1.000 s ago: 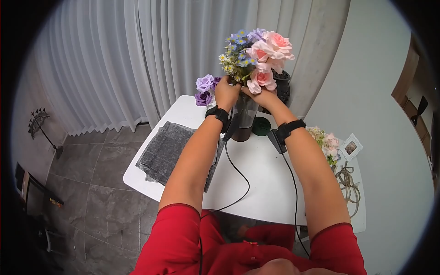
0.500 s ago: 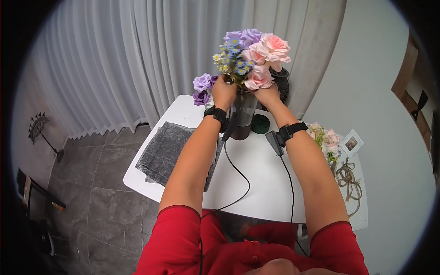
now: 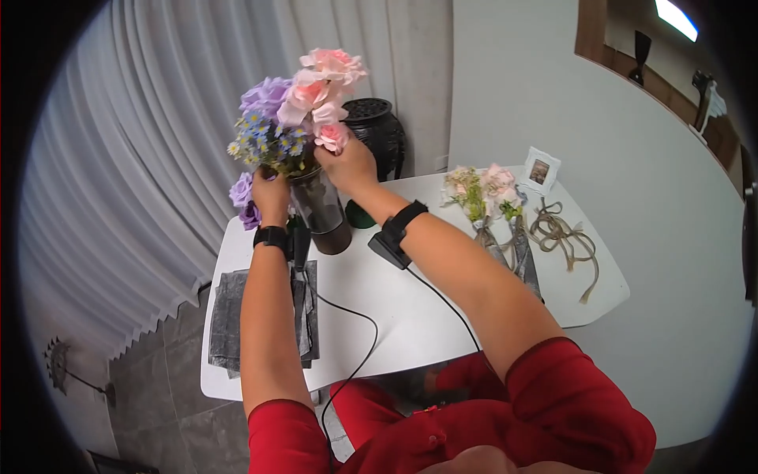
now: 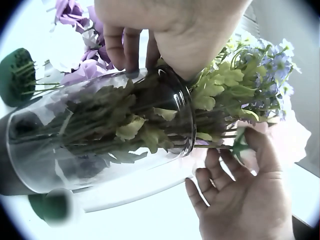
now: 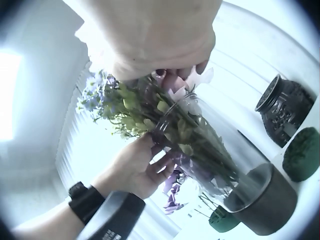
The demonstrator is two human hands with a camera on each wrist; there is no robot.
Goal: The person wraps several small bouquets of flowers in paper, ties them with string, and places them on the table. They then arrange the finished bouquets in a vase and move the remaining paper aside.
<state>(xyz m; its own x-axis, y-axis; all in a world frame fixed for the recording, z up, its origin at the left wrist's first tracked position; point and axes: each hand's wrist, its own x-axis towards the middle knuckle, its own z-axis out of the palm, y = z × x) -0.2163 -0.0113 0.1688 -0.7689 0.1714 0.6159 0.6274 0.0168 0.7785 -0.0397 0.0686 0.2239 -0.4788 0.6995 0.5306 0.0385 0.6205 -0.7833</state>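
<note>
A tall glass vase [image 3: 322, 209] with a dark base holds pink roses [image 3: 316, 91], a purple bloom [image 3: 267, 96] and small blue daisies [image 3: 266, 141]. Through its glass, leafy stems [image 4: 100, 120] show. My left hand [image 3: 271, 196] grips the vase at the rim, fingers against the outside of the glass; its thumb is largely hidden. On the other side, my right hand [image 3: 351, 167] pinches the lowest pink rose [image 3: 331, 137] just under its head. In the left wrist view, the thumb and forefinger of the right hand [image 4: 245, 200] meet at the rose's green sepals, other fingers loosely bent.
Purple roses [image 3: 242, 192] stand left of the vase, a green foam block [image 3: 360, 215] behind it. Dark grey sheets [image 3: 227, 316] lie at the left. To the right are small bouquets [image 3: 497, 186], twine [image 3: 570, 241] and a photo frame [image 3: 540, 171]. A black urn [image 3: 377, 138] stands behind.
The head view has turned right, so the table appears shifted left. My right hand has gone from beside the vase rim up to the lowest pink rose. The left hand stays at the rim.
</note>
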